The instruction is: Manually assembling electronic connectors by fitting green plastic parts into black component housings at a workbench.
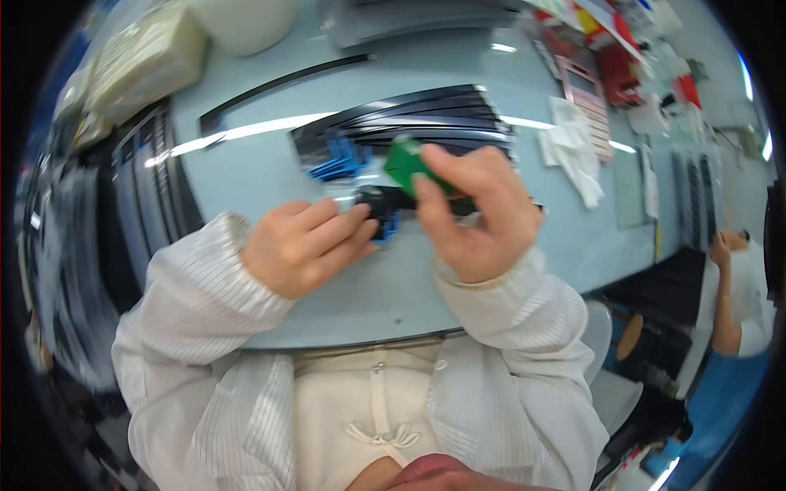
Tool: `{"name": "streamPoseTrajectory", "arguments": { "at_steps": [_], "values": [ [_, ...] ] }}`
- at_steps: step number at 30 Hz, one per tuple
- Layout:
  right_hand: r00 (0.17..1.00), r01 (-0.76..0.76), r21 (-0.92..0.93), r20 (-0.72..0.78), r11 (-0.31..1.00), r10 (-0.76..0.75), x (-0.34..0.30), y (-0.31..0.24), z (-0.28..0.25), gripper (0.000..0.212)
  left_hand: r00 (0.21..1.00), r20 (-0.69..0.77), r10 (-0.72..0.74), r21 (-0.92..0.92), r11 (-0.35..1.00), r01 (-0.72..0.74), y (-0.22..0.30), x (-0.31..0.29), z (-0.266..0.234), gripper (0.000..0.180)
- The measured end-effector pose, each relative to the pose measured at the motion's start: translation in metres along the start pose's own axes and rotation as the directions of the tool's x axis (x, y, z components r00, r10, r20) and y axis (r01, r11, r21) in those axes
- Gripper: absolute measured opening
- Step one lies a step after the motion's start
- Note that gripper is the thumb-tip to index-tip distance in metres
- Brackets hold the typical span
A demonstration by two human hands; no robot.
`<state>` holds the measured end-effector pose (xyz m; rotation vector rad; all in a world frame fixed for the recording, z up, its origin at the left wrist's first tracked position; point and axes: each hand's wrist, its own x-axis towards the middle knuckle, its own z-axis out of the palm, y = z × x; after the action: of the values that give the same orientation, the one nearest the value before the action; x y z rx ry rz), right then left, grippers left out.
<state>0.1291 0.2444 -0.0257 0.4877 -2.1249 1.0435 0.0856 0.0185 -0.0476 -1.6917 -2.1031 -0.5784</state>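
Note:
My right hand (pixel 483 209) pinches a small green block (pixel 403 164) between thumb and fingers, above the table's middle. My left hand (pixel 307 245) is closed on the end of a black strip-like part (pixel 375 200), which runs right, beneath the green block. Blue plastic pieces (pixel 337 158) lie just beyond my left fingers, and another bit of blue (pixel 391 222) shows under the black part. Behind both hands is a fanned stack of glossy dark strips (pixel 409 114). My right hand partly covers that stack.
One long dark strip (pixel 282 82) lies apart at the far left. Wrapped pale bundles (pixel 147 61) and a white round container (pixel 244 23) stand behind it. Right are a crumpled white cloth (pixel 571 151) and a pink calculator-like object (pixel 583 98). Another person (pixel 737 286) sits at far right.

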Motion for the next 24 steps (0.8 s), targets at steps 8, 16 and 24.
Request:
{"name": "streamPoseTrajectory", "arguments": {
  "at_steps": [8,16,24],
  "values": [
    [0.984,0.049,0.096,-0.173,0.994,-0.031,-0.002,0.003,0.021,0.034,1.000,-0.012,-0.027,-0.076,0.997,0.026,0.002,-0.009,-0.001,0.028],
    [0.977,0.060,0.100,-0.208,0.993,-0.038,-0.004,0.006,0.020,0.031,0.979,-0.086,-0.187,-0.222,0.961,0.164,0.004,-0.003,0.007,0.028],
    [0.977,0.077,0.101,-0.204,0.992,-0.055,-0.004,0.008,0.021,0.031,0.994,0.021,-0.106,-0.082,0.991,0.107,0.006,0.005,0.002,0.028]
  ]
}}
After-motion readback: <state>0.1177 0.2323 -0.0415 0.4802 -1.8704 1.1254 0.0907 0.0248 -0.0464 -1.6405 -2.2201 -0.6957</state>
